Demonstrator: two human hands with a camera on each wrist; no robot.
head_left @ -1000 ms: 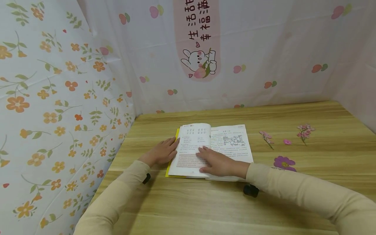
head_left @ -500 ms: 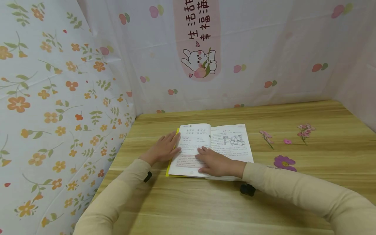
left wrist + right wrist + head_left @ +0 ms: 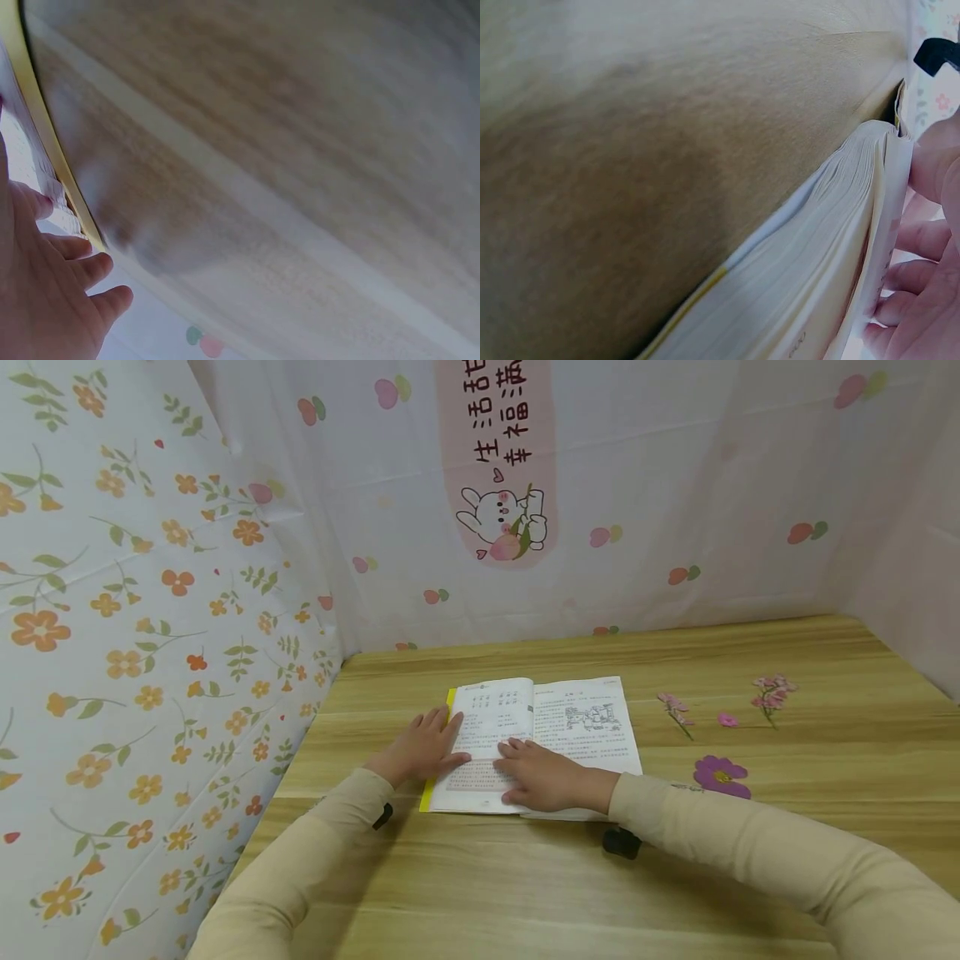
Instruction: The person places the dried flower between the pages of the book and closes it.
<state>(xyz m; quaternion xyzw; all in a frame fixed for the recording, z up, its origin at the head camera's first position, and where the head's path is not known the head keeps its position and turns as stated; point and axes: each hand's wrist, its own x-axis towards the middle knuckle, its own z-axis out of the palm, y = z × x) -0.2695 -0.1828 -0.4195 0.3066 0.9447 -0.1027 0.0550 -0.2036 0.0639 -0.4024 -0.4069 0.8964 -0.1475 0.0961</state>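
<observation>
An open book (image 3: 592,750) with a yellow cover lies flat on the wooden table, pages of print up and a line drawing on the right page. At its left edge my left hand (image 3: 424,745) rests with fingers extended, the thumb over the left page. In the left wrist view the left hand (image 3: 56,292) has its fingers spread by the yellow cover edge (image 3: 46,127). My right hand (image 3: 542,774) lies palm down across the lower middle, fingers straight on the left page. The right wrist view shows the right hand (image 3: 922,277) against the page and the thick page block (image 3: 802,262).
Right of the book lie a purple flower (image 3: 722,775), a small pink blossom (image 3: 727,719) and two pink sprigs, one sprig (image 3: 676,713) nearer the book, the other sprig (image 3: 772,697) farther right. Patterned cloth (image 3: 645,485) hangs behind the table (image 3: 480,893) and on the left.
My left hand has shifted slightly right and farther onto the left page, its thumb now lying over the print. The right hand has slid a little left. The whole view has shifted slightly.
</observation>
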